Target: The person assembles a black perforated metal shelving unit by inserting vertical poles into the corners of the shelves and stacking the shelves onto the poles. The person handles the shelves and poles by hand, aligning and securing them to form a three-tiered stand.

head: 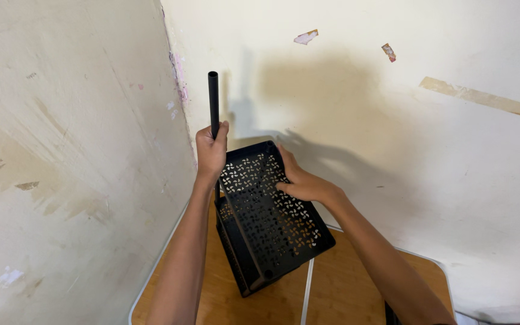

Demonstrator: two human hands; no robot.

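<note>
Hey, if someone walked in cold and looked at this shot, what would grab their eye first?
Probably the black perforated tray in the middle, tilted above the wooden table in the corner of two scuffed cream walls. The left hand grips a black tube standing upright at the tray's left edge, while the right hand presses flat on the patterned panel.
</note>
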